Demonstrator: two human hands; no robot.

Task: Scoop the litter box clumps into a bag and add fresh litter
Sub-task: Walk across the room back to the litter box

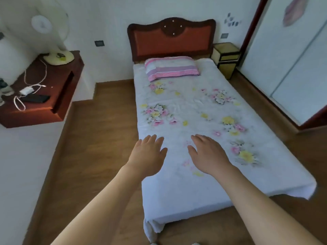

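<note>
Bedroom, floral-sheeted bed [194,110], left hand [147,152], right hand [209,154], both spread flat, empty.

bare forearms: cut off at near edge | white round-headed fan [41,23] far left: head blurred, washed out | small dark objects [4,87] on the dark red wooden side table [35,114]: cut by left edge, unidentifiable | grey wall stickers [231,21] far right: too blurred to read
</note>
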